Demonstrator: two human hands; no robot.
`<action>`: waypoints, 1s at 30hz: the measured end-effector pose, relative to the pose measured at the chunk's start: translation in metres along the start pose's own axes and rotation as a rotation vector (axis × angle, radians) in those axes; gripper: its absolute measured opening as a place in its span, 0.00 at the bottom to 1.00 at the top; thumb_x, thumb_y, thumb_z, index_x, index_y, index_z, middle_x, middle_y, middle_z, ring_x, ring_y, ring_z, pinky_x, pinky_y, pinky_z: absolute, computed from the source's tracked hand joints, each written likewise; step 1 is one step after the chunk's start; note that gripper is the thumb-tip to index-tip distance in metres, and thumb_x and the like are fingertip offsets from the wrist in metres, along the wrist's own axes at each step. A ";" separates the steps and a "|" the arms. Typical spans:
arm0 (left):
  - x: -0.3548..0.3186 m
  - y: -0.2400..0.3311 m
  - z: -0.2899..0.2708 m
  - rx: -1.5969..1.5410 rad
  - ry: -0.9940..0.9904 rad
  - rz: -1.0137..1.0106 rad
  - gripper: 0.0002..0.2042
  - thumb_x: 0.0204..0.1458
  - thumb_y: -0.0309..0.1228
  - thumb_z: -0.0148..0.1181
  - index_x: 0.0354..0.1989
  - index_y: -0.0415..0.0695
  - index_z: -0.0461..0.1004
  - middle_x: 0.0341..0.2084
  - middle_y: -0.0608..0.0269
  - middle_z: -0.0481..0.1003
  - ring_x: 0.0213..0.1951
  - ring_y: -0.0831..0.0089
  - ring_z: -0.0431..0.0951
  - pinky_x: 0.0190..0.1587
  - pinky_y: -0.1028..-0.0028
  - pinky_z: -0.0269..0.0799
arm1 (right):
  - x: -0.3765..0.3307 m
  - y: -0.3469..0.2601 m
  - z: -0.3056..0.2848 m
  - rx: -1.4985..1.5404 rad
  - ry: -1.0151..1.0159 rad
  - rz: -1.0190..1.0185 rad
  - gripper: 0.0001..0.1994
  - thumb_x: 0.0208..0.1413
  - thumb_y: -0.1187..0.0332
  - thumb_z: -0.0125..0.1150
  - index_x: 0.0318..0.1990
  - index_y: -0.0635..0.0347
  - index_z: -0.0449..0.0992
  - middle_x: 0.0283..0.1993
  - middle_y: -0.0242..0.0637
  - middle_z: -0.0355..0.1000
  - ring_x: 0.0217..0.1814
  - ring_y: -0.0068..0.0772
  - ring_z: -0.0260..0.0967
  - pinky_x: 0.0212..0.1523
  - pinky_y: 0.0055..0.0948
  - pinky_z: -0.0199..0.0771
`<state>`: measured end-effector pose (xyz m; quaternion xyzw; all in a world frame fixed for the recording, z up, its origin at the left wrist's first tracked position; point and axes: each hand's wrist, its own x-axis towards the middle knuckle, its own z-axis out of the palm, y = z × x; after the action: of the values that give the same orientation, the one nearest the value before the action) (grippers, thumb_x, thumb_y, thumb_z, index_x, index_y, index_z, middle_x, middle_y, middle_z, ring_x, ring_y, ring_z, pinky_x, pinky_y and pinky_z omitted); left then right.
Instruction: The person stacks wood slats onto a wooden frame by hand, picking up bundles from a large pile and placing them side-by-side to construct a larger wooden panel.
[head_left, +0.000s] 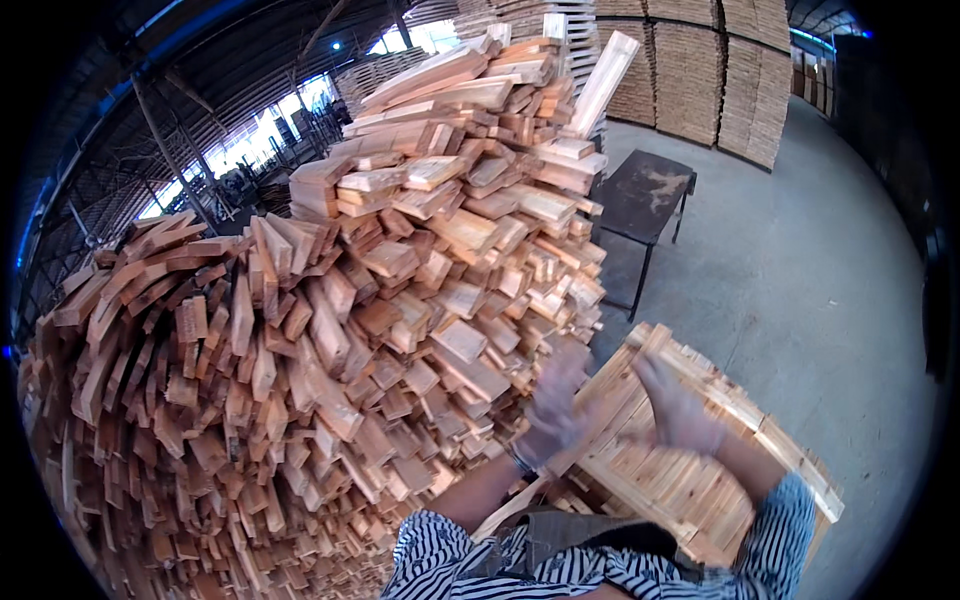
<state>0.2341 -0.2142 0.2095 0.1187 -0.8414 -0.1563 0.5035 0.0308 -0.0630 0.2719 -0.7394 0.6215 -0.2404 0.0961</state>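
Left hand: between the heap and the plank stack, beside the stack's left edge; whether it grips anything I cannot tell (motion blurs its fingers).
Right hand: over the stack's top, open, fingers stretched out and thumb apart; contact with the wood is unclear.
Plank stack: pale boards laid side by side, directly in front of the person, under and between the hands.
Lumber heap: short reddish-brown pieces, piled high on the left, cut ends facing out.
Metal table: dark, thin-legged, beyond the stack on the concrete floor.
Background: tall wood stacks.
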 end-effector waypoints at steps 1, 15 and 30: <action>0.024 0.004 -0.027 -0.107 0.143 -0.127 0.29 0.57 0.36 0.62 0.66 0.38 0.64 0.61 0.46 0.68 0.63 0.53 0.68 0.68 0.55 0.62 | 0.047 -0.010 -0.023 -0.054 0.133 -0.250 0.55 0.48 0.48 0.75 0.75 0.65 0.46 0.77 0.65 0.43 0.79 0.63 0.45 0.75 0.47 0.55; 0.182 -0.025 -0.188 -1.421 0.766 -0.326 0.35 0.61 0.56 0.56 0.69 0.44 0.60 0.66 0.55 0.62 0.69 0.56 0.59 0.71 0.48 0.53 | 0.381 -0.243 -0.148 -0.580 0.000 -0.277 0.50 0.59 0.24 0.36 0.74 0.60 0.55 0.74 0.54 0.58 0.77 0.48 0.56 0.73 0.46 0.60; 0.215 -0.028 -0.205 -1.582 0.498 -0.026 0.38 0.61 0.61 0.54 0.71 0.49 0.57 0.68 0.58 0.59 0.69 0.60 0.59 0.72 0.56 0.52 | 0.461 -0.287 -0.117 -0.545 -0.284 -0.390 0.38 0.57 0.50 0.59 0.71 0.62 0.59 0.65 0.54 0.69 0.65 0.50 0.68 0.64 0.44 0.66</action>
<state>0.3166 -0.3460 0.4637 -0.2297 -0.3457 -0.6769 0.6079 0.2769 -0.4301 0.6088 -0.8686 0.4904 0.0254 -0.0667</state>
